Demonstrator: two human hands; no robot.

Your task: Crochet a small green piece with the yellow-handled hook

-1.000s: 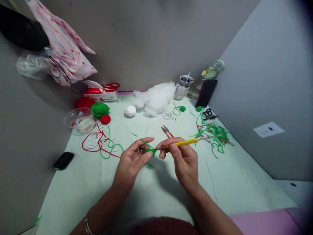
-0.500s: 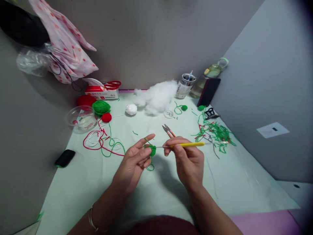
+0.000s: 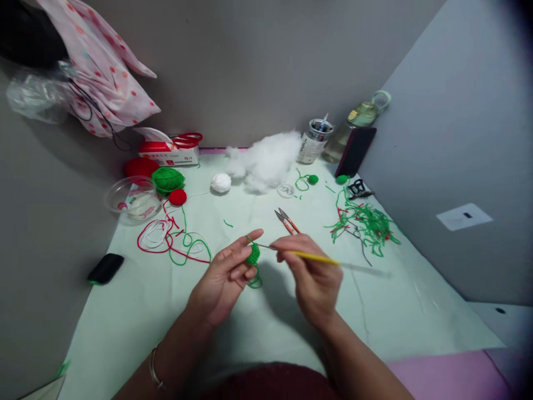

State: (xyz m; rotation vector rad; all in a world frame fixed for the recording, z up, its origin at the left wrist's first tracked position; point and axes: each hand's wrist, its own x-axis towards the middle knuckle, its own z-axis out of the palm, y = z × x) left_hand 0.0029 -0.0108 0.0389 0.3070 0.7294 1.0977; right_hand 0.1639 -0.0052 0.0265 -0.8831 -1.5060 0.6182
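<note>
Between the thumb and fingers of my left hand (image 3: 227, 272) is a small green crochet piece (image 3: 253, 254), with a strand of green yarn running up over the index finger. Loops of green yarn (image 3: 255, 279) hang below it. My right hand (image 3: 313, 272) grips a crochet hook (image 3: 316, 256) by its yellow handle, like a pen. The hook's thin metal tip reaches to the upper edge of the green piece. Just behind my right hand lie thread snips (image 3: 287, 221) with orange handles, partly hidden by the fingers.
White stuffing (image 3: 266, 164) lies at the back beside a white yarn ball (image 3: 220, 183). At left are a green yarn ball (image 3: 167, 179), a clear plastic bowl (image 3: 112, 203) and a black object (image 3: 106, 269). Green yarn scraps (image 3: 368, 225), a phone (image 3: 356, 151) and a bottle (image 3: 337, 144) are at right.
My right hand has tilted the hook so its handle end points lower. The hook tip has shifted to the top of the green piece. The whole view has moved slightly.
</note>
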